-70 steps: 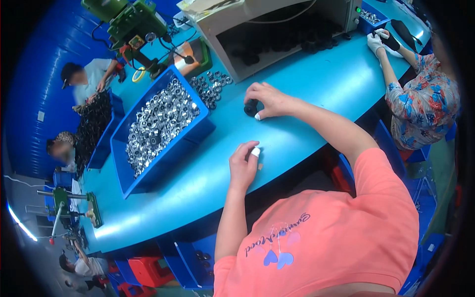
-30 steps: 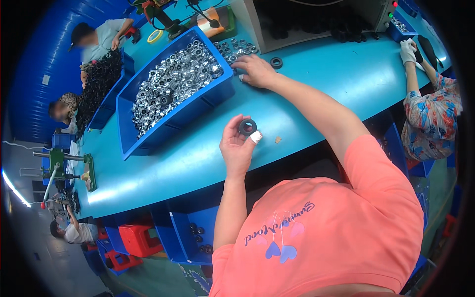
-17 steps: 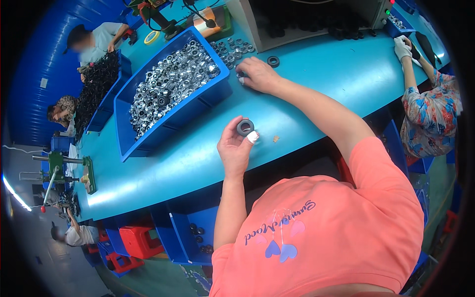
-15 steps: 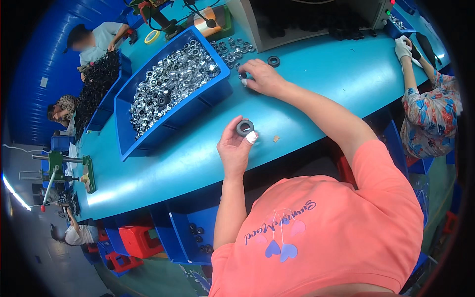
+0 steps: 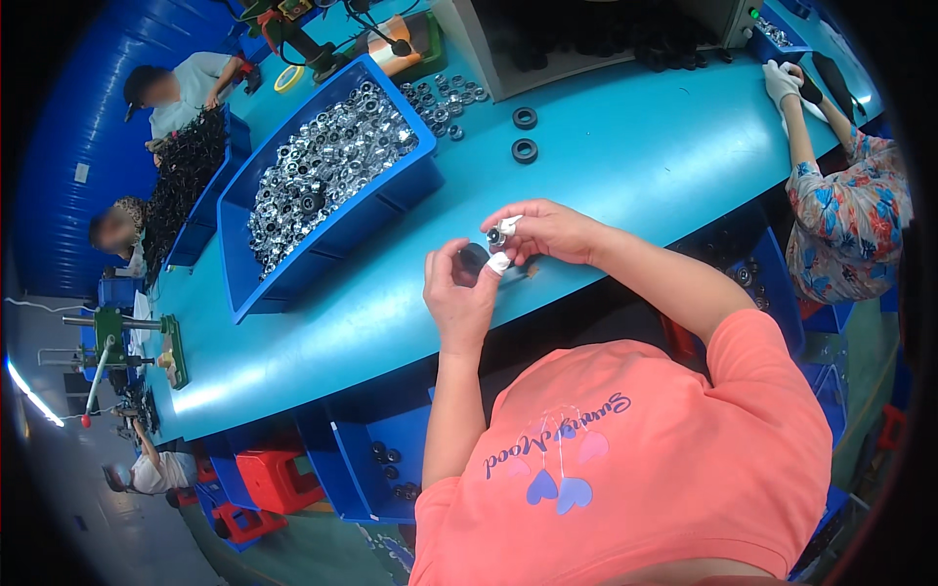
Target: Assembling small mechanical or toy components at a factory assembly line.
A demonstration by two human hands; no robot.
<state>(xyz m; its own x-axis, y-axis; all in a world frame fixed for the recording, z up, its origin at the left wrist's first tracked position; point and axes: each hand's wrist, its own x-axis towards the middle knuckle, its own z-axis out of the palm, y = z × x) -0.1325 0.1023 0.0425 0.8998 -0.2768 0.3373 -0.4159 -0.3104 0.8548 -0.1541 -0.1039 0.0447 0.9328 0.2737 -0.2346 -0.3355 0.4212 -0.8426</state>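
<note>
My left hand point(image 5: 459, 301) pinches a dark ring point(image 5: 472, 258) between thumb and fingers above the near part of the table. Close beside it, my right hand point(image 5: 559, 234) grips a small shiny metal part point(image 5: 495, 237) in its fingertips. White wraps cover some of my fingertips. Part and ring almost meet; whether they touch I cannot tell. Beyond my hands, a dark ring point(image 5: 525, 150) lies on the teal table point(image 5: 625, 161), with another dark ring point(image 5: 525, 118) just behind it.
A large blue bin point(image 5: 337, 244) full of shiny metal parts stands left of my hands. Several loose metal parts point(image 5: 451, 98) lie behind it. A grey open-fronted box point(image 5: 479, 59) holds dark pieces at the back. A person in a floral top point(image 5: 845, 220) works at right; others sit at far left.
My right hand has come back from near the loose metal parts to my left hand, bringing a metal part. A second dark ring now shows on the table. The view has shifted slightly.
</note>
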